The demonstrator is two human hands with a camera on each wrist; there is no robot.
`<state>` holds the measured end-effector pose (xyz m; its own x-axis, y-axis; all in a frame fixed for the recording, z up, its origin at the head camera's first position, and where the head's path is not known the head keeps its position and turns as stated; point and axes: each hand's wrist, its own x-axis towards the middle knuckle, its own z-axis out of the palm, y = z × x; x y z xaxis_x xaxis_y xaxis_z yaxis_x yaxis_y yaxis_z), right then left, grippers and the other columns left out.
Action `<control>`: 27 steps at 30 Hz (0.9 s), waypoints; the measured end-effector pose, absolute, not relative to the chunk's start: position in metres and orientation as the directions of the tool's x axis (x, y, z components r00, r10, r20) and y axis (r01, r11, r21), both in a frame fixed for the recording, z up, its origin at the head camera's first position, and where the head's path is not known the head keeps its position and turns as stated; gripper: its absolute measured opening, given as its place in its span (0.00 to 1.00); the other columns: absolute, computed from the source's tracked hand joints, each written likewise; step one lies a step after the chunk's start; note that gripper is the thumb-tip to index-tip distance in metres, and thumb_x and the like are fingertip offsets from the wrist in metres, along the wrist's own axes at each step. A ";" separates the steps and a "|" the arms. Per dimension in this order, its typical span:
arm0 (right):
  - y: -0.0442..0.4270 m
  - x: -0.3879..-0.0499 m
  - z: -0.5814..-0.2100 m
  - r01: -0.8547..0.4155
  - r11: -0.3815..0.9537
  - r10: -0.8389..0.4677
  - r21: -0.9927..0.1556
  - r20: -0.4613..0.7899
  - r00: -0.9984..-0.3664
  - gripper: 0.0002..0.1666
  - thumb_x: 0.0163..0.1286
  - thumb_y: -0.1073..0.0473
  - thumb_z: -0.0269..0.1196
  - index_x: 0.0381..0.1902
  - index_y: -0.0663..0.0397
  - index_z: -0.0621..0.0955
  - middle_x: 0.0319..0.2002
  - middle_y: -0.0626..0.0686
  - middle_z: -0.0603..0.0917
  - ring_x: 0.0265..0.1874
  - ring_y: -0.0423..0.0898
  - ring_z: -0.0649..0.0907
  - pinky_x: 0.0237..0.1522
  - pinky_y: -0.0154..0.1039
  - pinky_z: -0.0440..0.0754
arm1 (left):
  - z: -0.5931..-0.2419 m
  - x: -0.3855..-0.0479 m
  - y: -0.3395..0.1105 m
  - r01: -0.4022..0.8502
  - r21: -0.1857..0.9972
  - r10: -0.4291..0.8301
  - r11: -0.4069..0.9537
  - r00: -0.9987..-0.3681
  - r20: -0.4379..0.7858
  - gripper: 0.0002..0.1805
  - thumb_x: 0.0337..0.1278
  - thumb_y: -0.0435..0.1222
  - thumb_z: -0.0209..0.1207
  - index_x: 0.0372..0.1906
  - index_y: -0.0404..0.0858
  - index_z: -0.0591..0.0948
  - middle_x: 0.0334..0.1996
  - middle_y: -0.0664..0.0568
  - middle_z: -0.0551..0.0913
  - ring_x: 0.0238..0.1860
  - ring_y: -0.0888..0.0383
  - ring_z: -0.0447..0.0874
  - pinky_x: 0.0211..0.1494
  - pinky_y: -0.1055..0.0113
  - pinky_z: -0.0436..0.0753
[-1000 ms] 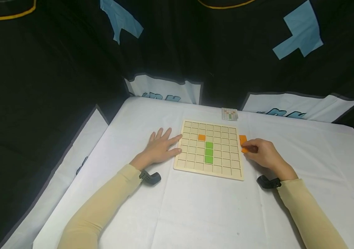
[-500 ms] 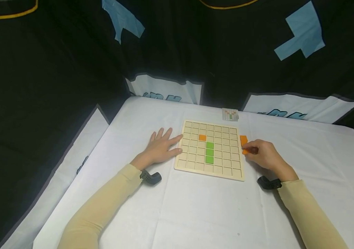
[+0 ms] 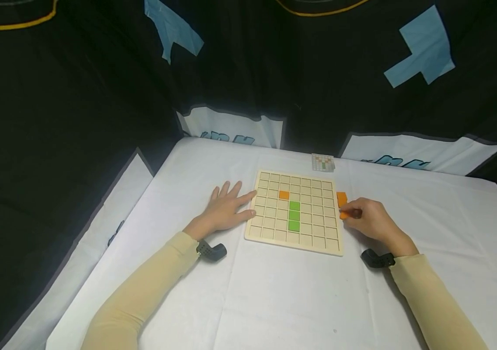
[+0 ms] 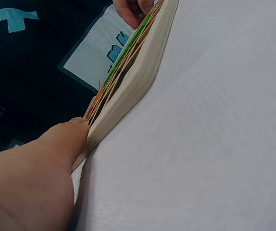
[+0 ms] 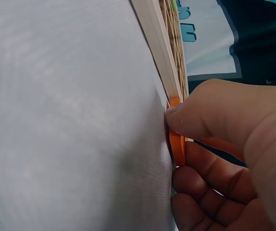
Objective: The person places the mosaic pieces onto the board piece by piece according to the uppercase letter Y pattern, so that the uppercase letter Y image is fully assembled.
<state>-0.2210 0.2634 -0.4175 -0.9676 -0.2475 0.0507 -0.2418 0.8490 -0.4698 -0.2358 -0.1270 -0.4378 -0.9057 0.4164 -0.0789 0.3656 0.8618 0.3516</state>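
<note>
Stillness over the past second

Little has changed in the head view: the whole scene has shifted very slightly together, which looks like head movement. The right hand (image 3: 372, 218), right of centre in the frame, keeps its thumb and forefinger pinched on an orange piece (image 5: 178, 150) just beside the grid board's (image 3: 317, 208) right edge. In the head view orange shows above and below the fingertips; whether that is one piece or two cannot be told.

The left hand (image 3: 224, 212), left of centre, stays spread, with thumb and forefinger against the board's left edge, gripping nothing. The board lies flat mid-frame, apparently unmoved. On it, the single orange tile (image 3: 283, 195) and the column of green tiles (image 3: 294, 215) sit in the same cells as a second ago.

Nothing has been added to the grid in that span, so the work seems to be pausing at the pick-up. The small card (image 3: 323, 163) beyond the board's upper right corner appears undisturbed too.
</note>
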 end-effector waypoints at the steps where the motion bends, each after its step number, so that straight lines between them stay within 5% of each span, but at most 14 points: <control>1: 0.263 -0.221 -0.418 -0.244 0.848 -0.249 -0.470 0.052 -0.967 0.19 0.56 0.68 0.69 0.48 0.67 0.87 0.41 0.63 0.86 0.36 0.52 0.79 0.40 0.42 0.78 | -0.438 -0.236 -0.127 0.366 0.351 0.416 0.862 -0.906 -0.079 0.37 0.71 0.62 0.46 0.81 0.56 0.58 0.83 0.38 0.46 0.82 0.30 0.35 0.81 0.32 0.37; 27: 0.263 -0.219 -0.417 -0.238 0.849 -0.245 -0.472 0.047 -0.968 0.20 0.56 0.69 0.68 0.48 0.68 0.87 0.43 0.64 0.86 0.37 0.53 0.80 0.43 0.47 0.82 | -0.439 -0.237 -0.128 0.365 0.355 0.416 0.861 -0.906 -0.079 0.37 0.71 0.62 0.46 0.81 0.57 0.58 0.83 0.38 0.45 0.82 0.30 0.35 0.81 0.32 0.37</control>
<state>-0.2194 0.2628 -0.4169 -0.9683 -0.2453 0.0468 -0.2378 0.8487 -0.4723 -0.2366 -0.1277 -0.4394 -0.9058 0.4164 -0.0790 0.3648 0.8609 0.3546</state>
